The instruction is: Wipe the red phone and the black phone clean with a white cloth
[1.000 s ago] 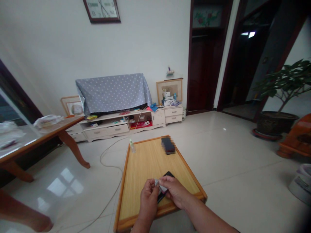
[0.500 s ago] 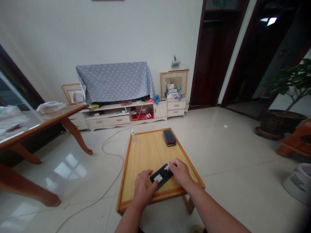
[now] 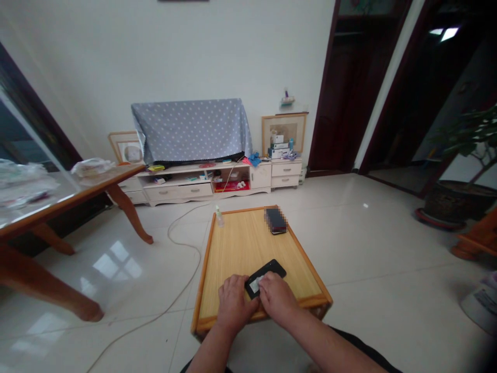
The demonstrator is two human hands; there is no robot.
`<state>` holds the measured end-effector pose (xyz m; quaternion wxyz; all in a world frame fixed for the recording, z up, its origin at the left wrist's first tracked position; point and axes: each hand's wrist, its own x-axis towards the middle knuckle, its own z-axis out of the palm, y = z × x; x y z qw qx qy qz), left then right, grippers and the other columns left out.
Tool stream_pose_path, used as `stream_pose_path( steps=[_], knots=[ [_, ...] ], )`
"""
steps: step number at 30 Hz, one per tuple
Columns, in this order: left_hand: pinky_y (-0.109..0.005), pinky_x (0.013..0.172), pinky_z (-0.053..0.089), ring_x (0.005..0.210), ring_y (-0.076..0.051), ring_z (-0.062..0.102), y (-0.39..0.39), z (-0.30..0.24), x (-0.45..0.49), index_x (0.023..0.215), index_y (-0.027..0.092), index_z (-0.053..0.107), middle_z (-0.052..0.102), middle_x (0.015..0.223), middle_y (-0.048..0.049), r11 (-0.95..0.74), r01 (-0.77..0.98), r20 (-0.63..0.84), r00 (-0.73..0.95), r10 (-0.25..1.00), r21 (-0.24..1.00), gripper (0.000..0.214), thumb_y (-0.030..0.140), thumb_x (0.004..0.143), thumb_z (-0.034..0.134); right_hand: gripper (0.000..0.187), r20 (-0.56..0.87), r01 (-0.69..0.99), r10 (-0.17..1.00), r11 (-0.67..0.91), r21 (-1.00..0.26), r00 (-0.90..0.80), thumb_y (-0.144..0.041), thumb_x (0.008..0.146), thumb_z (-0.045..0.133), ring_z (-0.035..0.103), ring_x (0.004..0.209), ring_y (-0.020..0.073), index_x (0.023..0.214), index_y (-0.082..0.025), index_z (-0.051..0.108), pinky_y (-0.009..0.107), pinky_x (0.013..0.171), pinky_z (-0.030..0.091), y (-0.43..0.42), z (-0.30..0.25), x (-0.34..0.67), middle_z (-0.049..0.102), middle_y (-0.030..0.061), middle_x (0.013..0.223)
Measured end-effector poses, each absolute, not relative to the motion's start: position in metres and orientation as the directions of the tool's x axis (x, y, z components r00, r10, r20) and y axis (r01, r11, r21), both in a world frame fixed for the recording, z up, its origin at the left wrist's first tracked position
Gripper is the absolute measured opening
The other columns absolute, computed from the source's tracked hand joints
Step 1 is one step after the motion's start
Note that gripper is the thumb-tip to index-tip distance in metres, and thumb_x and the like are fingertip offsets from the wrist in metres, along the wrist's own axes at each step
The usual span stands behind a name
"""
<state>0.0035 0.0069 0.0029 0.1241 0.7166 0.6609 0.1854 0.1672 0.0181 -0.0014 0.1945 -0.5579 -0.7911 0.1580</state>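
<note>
Room: I sat facing a white wall, with dark wooden door frames at upper right and a potted plant [image 3: 442, 194] at far right.
Floor: Pale glossy tile [image 3: 361, 269] ran under everything, and a pale cable [image 3: 170, 234] curved across it left of the desk.
Left side: A wooden table with a glass top [image 3: 77, 194] stood at middle left, with plastic bags on it.
Far wall: A low cream TV cabinet [image 3: 194, 194] stood at the back, under a dotted grey cloth [image 3: 190, 132], with a framed picture [image 3: 283, 132] on the drawer unit at its right end.
Desk: A low bamboo-topped desk [image 3: 248, 243] with an orange wooden rim sat on the floor directly before me.
Desk items: A dark pixelated object [image 3: 276, 220] lay near the far edge, and a small clear bottle [image 3: 219, 216] stood at the far left corner.
Phone: A black phone [image 3: 272, 267] lay flat near the front edge of the desk, between my hands.
Left hand: My left hand [image 3: 234, 303] was closed down on the phone's lower left end.
Right hand: My right hand [image 3: 274, 298] was closed down beside it, its fingers [image 3: 264, 282] pressing a white scrap [image 3: 255, 284] against the phone.
</note>
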Motion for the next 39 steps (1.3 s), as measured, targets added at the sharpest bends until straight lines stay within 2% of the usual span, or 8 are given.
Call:
stream_pose_path(
  steps=[3,9,16,21,23,28,34,39],
  knots=[
    [-0.038,0.096,0.034,0.116,-0.027,0.051,0.006,0.003,0.004,0.120,0.024,0.060,0.062,0.119,-0.0077,-0.097,0.901,0.110,0.055,0.992,0.422,0.048,0.042,0.075,0.066,0.028,0.136,0.827,0.924,0.381,-0.414,-0.357,-0.020,0.093,0.044,0.054,0.100,0.0242,0.100,-0.019,0.072,0.033,0.089,0.036,0.014,0.002,0.167,0.067,0.0096,0.104],
    [-0.039,0.101,0.032,0.121,-0.028,0.049,0.005,0.002,0.005,0.132,0.021,0.052,0.060,0.126,-0.0095,-0.078,0.904,0.112,0.033,0.993,0.420,0.065,0.036,0.070,0.067,0.036,0.101,0.905,0.979,0.201,-0.376,-0.176,-0.031,0.098,0.040,0.046,0.122,0.0318,0.116,-0.023,0.071,0.043,0.097,0.031,0.024,0.015,0.184,0.066,0.0105,0.128],
    [-0.039,0.102,0.031,0.124,-0.027,0.048,0.007,-0.012,-0.002,0.137,0.020,0.047,0.059,0.131,-0.0111,-0.114,0.881,0.139,0.056,0.989,0.460,0.064,0.032,0.076,0.060,0.048,0.075,0.789,0.903,0.407,-0.460,-0.423,-0.048,0.103,0.027,0.026,0.146,0.0295,0.133,-0.034,0.061,0.053,0.116,0.011,-0.005,0.011,0.167,0.055,-0.0002,0.145],
    [-0.041,0.103,0.031,0.124,-0.029,0.048,0.005,-0.010,0.002,0.137,0.019,0.047,0.059,0.131,-0.0115,-0.103,0.891,0.171,0.029,0.985,0.443,0.071,0.037,0.071,0.065,0.051,0.030,0.885,0.978,0.199,-0.421,-0.206,-0.049,0.103,0.025,0.019,0.149,0.0349,0.135,-0.031,0.061,0.068,0.113,0.002,0.017,0.014,0.179,0.053,0.0041,0.146],
    [-0.041,0.103,0.031,0.123,-0.029,0.048,0.005,-0.012,0.002,0.138,0.019,0.046,0.059,0.131,-0.0119,-0.102,0.891,0.175,0.025,0.984,0.442,0.072,0.036,0.071,0.065,0.052,0.004,0.879,0.979,0.183,-0.440,-0.202,-0.050,0.103,0.024,0.017,0.149,0.0354,0.137,-0.031,0.059,0.069,0.113,0.003,0.018,0.014,0.177,0.050,0.0041,0.149],
    [-0.040,0.103,0.031,0.125,-0.027,0.048,0.007,-0.022,-0.003,0.141,0.018,0.043,0.059,0.134,-0.0124,-0.132,0.886,0.192,0.050,0.980,0.444,0.062,0.029,0.081,0.053,0.052,0.007,0.753,0.899,0.371,-0.543,-0.438,-0.051,0.104,0.020,0.014,0.151,0.0306,0.141,-0.036,0.054,0.063,0.117,0.002,0.001,0.012,0.161,0.049,-0.0004,0.150],
    [-0.041,0.103,0.034,0.120,-0.028,0.052,0.006,-0.019,0.001,0.140,0.017,0.044,0.061,0.127,-0.0122,-0.128,0.892,0.225,0.030,0.974,0.433,0.075,0.036,0.071,0.066,0.057,-0.040,0.879,0.974,0.185,-0.440,-0.224,-0.052,0.103,0.017,0.012,0.150,0.0371,0.141,-0.032,0.054,0.071,0.113,0.002,0.019,0.020,0.168,0.046,0.0004,0.153],
    [-0.040,0.102,0.035,0.121,-0.025,0.053,0.007,-0.023,-0.001,0.140,0.018,0.042,0.061,0.129,-0.0124,-0.145,0.890,0.239,0.042,0.970,0.433,0.060,0.027,0.082,0.053,0.061,-0.026,0.800,0.913,0.344,-0.492,-0.408,-0.055,0.102,0.008,0.012,0.151,0.0311,0.147,-0.036,0.045,0.065,0.117,0.002,0.005,0.021,0.153,0.043,-0.0025,0.154]
  ],
)
